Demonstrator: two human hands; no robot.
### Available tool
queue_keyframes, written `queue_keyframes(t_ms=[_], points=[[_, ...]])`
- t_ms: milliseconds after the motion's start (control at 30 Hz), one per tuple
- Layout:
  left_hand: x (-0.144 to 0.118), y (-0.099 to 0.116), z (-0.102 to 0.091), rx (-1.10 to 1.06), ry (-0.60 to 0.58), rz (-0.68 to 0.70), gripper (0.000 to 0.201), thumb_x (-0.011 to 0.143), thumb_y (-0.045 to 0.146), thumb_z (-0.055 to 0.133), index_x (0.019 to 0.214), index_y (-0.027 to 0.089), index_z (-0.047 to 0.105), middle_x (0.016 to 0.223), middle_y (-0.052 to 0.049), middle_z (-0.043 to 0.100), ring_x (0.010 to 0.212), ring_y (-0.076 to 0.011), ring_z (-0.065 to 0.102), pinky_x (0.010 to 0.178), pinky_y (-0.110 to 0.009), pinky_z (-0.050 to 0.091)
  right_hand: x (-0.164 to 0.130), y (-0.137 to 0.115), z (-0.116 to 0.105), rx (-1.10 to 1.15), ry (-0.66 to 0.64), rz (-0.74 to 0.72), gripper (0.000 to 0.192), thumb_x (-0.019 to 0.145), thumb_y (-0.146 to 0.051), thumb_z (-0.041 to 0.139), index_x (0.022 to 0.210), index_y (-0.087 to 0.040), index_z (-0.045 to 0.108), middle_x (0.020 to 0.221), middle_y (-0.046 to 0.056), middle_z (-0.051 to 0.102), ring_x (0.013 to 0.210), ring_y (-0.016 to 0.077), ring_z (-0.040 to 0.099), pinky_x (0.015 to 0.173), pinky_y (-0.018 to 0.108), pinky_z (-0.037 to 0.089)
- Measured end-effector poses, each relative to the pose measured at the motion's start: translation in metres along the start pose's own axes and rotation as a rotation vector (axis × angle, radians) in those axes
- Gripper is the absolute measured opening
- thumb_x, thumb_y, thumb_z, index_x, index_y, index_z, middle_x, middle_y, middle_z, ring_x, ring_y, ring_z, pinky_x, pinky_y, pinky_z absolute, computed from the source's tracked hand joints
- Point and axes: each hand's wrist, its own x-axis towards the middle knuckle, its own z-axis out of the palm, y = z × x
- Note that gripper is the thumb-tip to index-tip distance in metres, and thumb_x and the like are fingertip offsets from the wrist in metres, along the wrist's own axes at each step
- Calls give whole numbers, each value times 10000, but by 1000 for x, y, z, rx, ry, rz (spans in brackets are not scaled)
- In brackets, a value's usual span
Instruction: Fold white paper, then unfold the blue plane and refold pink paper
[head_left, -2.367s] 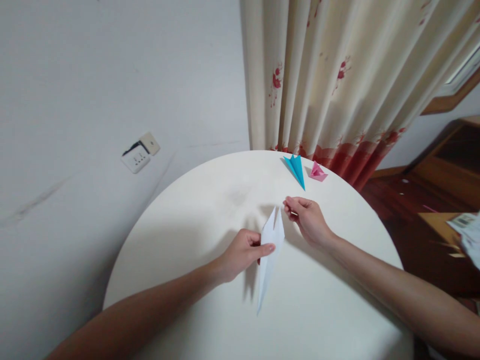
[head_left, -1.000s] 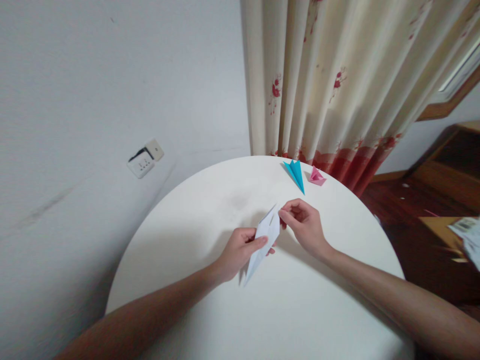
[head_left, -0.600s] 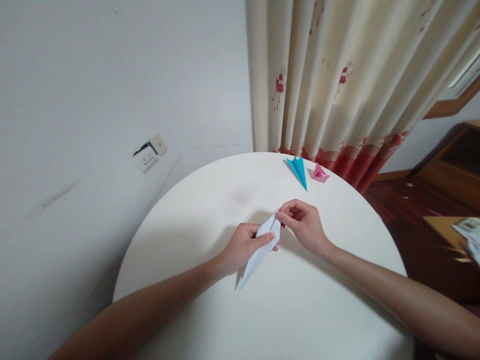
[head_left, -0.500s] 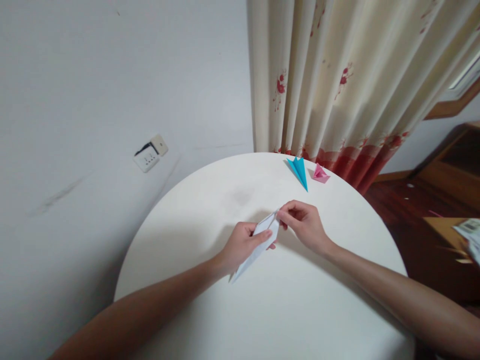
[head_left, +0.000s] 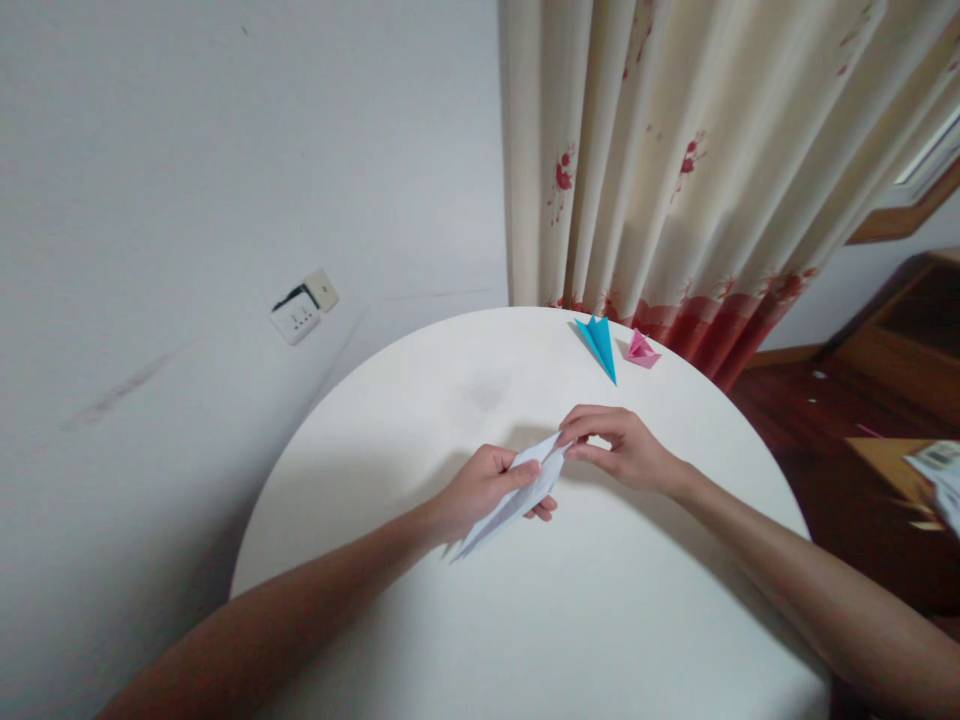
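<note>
A folded sheet of white paper (head_left: 504, 510), long and pointed at its lower left end, is held slantwise above the round table. My left hand (head_left: 486, 488) is closed around its middle, thumb on top and fingertips showing beyond the lower edge. At the upper right end, my right hand (head_left: 619, 445) pinches the paper's tip between thumb and fingers. Farther back on the table lie a blue paper plane (head_left: 600, 347) and a small pink folded paper piece (head_left: 642, 349).
The white round table (head_left: 360, 430) stands against a wall with a socket (head_left: 296, 318). A cream curtain with red flowers (head_left: 675, 180) hangs behind it. To the right, a cardboard box (head_left: 892, 468) with printed packaging on it is on the dark floor.
My right hand has shifted slightly right and its thumb has dropped lower, with a gap now showing between thumb and fingers. The paper has turned a little flatter.
</note>
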Motion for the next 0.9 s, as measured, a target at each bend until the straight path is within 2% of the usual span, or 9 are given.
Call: queue_keyframes(t_ms=[167,333,467,567,667,767,900], points=[[1,-1,-1,44,62,17,510,761,548,708,914,61,715,814,-157,752,671,-192,710,655,-267,515,-2,-2,0,-33,-14,63,203,902,-340,620,1010,-192,709,870,67,664,753,158,605,688,296,495],[3,-3,-1,243,129,120,524,799,573,646,870,62,734,821,-148,747,700,-204,693,657,-274,503,-1,-6,6,-110,26,98,141,908,-286,605,978,-194,686,847,45,661,739,149,593,671,276,479],[3,-3,-2,483,203,196,526,858,568,562,815,81,758,709,-87,712,524,-116,542,485,-209,329,0,-6,12,-177,80,75,85,910,-237,590,928,-192,660,846,43,656,728,145,582,676,280,480],[3,0,-2,554,253,222,546,872,576,526,794,90,761,579,-30,621,464,-86,405,453,-214,234,0,-4,17,-224,123,38,96,920,-245,573,907,-200,656,872,59,647,757,163,584,677,297,484],[3,1,-2,565,327,258,556,861,593,527,754,99,759,527,-4,556,469,-88,380,462,-218,227,0,-4,21,-263,151,3,117,928,-273,563,909,-212,660,898,77,642,798,185,585,680,318,488],[5,-1,-2,490,355,287,554,840,610,553,791,101,765,596,-27,628,508,-113,460,485,-217,278,1,-6,25,-271,188,-11,141,937,-296,548,923,-220,666,910,85,641,813,194,585,686,332,496],[7,-4,-2,334,313,282,554,803,611,611,905,87,762,732,-75,699,618,-167,587,546,-227,369,1,-8,34,-246,289,22,156,932,-293,554,888,-223,687,895,77,639,799,186,593,687,330,500]])
